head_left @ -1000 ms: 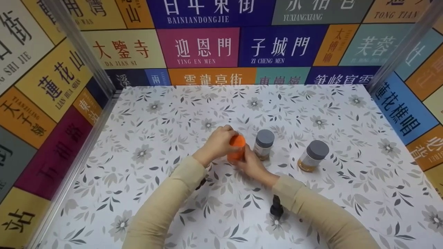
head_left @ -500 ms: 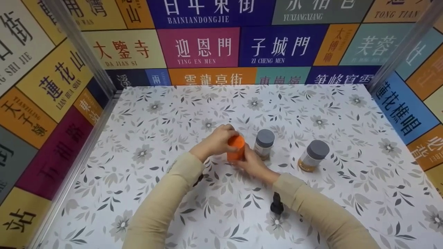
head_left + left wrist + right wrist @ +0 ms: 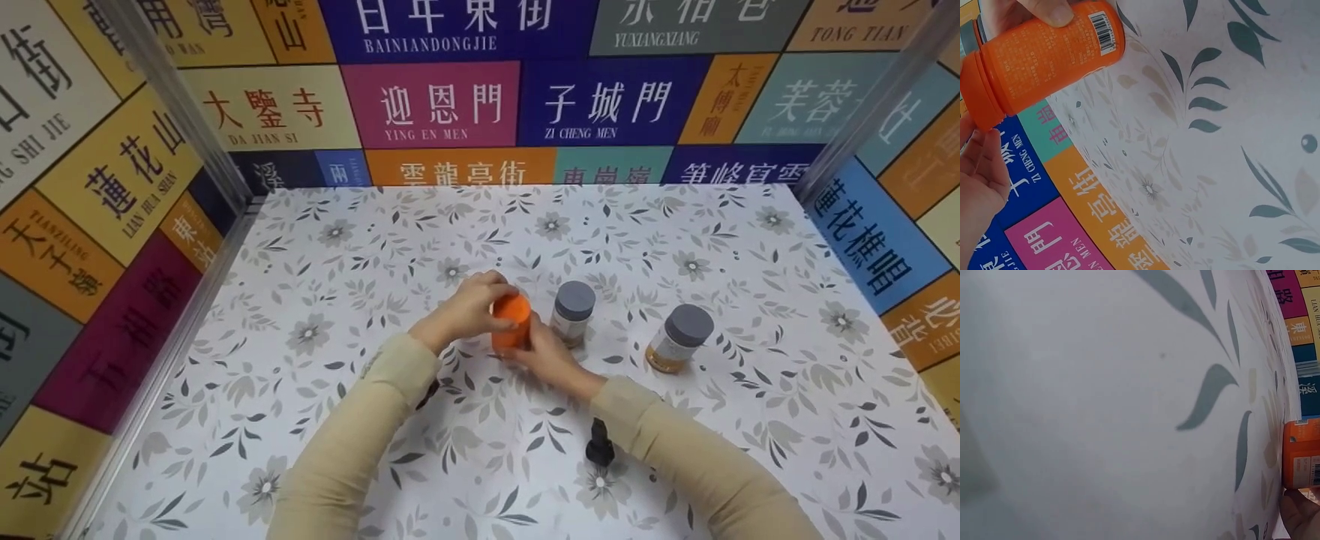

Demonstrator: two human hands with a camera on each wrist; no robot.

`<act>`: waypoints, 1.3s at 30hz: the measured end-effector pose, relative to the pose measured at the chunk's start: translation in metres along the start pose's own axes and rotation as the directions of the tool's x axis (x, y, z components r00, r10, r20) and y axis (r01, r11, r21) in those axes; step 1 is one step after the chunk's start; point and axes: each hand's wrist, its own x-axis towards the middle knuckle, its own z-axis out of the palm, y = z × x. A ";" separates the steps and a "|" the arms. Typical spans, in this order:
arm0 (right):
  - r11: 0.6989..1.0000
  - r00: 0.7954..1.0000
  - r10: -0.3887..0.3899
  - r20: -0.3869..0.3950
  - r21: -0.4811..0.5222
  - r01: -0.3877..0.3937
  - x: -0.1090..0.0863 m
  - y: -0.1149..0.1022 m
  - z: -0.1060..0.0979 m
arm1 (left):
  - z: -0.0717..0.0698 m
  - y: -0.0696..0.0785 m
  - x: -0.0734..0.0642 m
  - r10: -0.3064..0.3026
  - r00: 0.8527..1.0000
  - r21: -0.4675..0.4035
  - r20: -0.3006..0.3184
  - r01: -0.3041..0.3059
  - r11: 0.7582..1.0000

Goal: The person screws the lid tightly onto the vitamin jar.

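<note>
An orange bottle (image 3: 510,342) with an orange cap (image 3: 513,306) stands between the two hands. The left hand (image 3: 471,306) pinches the cap from the left, its fingers behind and thumb in front. Around the body curls the right hand (image 3: 553,361), on the lower right side. Fine print and a barcode show on the bottle (image 3: 1053,59) in the left wrist view, where left-hand fingertips meet the cap (image 3: 981,95) edge and the right thumb lies on the body. At the right wrist view's edge, part of the right hand (image 3: 1300,514) is by the bottle (image 3: 1301,444).
A grey-lidded bottle (image 3: 574,311) stands just right of the hands, and a similar bottle (image 3: 679,337) farther right. Both rest on the floral tablecloth (image 3: 337,420). Panels with Chinese lettering (image 3: 431,105) wall the table's back and sides.
The left wrist and forearm have swung slightly to the left while the fingers stay on the cap. The right hand and both grey-lidded bottles hold their places.
</note>
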 end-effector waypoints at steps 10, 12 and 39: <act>1.000 1.000 -0.014 -0.025 0.022 0.014 -0.017 0.003 -0.013 | 0.004 -0.015 -0.024 -0.129 0.989 -0.111 -0.073 0.121 0.986; 1.000 1.000 -0.013 -0.012 0.027 0.013 -0.024 0.005 -0.020 | 0.000 -0.022 -0.032 -0.188 0.980 -0.143 -0.065 0.177 0.974; 0.985 0.975 0.175 -0.136 0.021 -0.173 -0.065 0.048 -0.091 | -0.025 -0.086 -0.125 -0.440 0.865 -0.210 -0.239 0.396 0.894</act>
